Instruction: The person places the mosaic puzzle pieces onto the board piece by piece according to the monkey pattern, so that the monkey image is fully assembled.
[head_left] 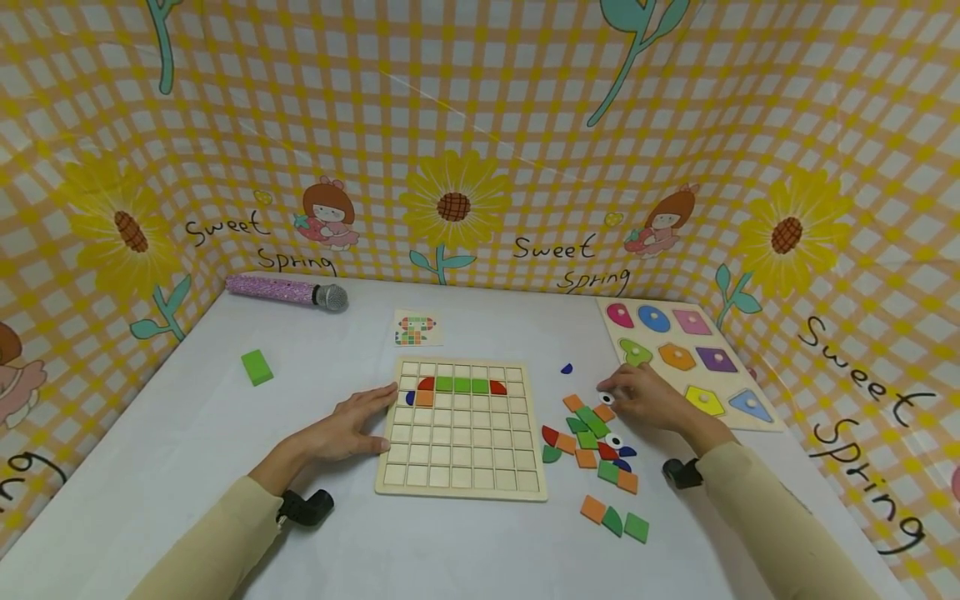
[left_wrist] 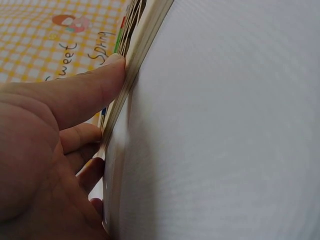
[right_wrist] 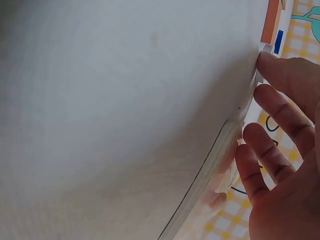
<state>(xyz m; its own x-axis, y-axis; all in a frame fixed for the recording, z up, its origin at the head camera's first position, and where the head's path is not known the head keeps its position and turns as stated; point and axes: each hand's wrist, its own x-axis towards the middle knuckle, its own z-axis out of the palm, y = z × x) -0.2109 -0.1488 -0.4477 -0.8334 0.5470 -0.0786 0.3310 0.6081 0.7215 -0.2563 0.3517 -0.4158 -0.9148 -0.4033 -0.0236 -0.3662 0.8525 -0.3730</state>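
Along the left edge of the wooden grid board (head_left: 465, 492), my left hand (head_left: 341, 429) rests with thumb and fingers spread, touching the rim. Red, green, orange and blue pieces sit in its upper cells. Over the loose pieces on the right, my right hand (head_left: 645, 400) pinches a white eye piece (head_left: 606, 399) between thumb and index finger. In the right wrist view its pale edge (right_wrist: 260, 75) shows between the fingertips. Below lie an orange square (head_left: 586, 458), a green square (head_left: 637, 527), a second eye piece (head_left: 614, 441) and several other shapes.
A picture card (head_left: 417, 328) lies behind the board. At the right stands a knobbed shape puzzle (head_left: 660, 321), close to the right hand. A glittery microphone (head_left: 281, 291) and a green block (head_left: 257, 367) are at the left. Checked cloth (head_left: 450, 108) walls the table.
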